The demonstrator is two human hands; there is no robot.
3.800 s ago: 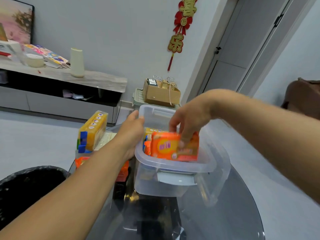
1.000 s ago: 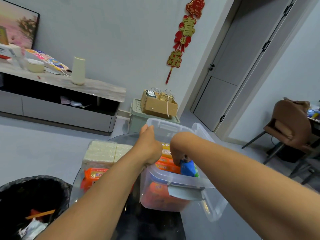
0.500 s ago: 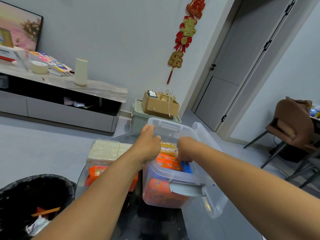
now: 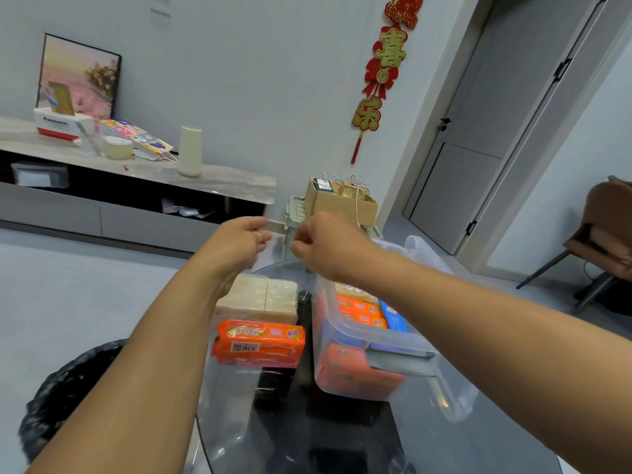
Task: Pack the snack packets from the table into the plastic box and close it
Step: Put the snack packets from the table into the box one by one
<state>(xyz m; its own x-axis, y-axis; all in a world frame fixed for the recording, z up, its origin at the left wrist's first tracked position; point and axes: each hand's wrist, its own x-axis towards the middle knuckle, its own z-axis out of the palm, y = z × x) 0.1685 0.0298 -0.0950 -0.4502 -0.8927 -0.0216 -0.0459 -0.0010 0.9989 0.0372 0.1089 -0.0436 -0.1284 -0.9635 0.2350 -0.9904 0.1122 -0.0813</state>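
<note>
The clear plastic box stands open on the glass table, right of centre. It holds orange packets and a blue one. Its clear lid hangs off the right side. An orange snack packet lies on the table left of the box, with pale wrapped packs behind it. My left hand and right hand are raised side by side above the far end of the table. Their fingers pinch what looks like a faint clear plastic film stretched between them.
A black-lined waste bin stands on the floor at lower left. Beyond the table are a cardboard box on a green crate, a long low cabinet and a grey door. A brown chair is at the right.
Both hands have left the box and risen above the far end of the table, close together. The view has shifted, and the orange packet on the table is in full sight.
</note>
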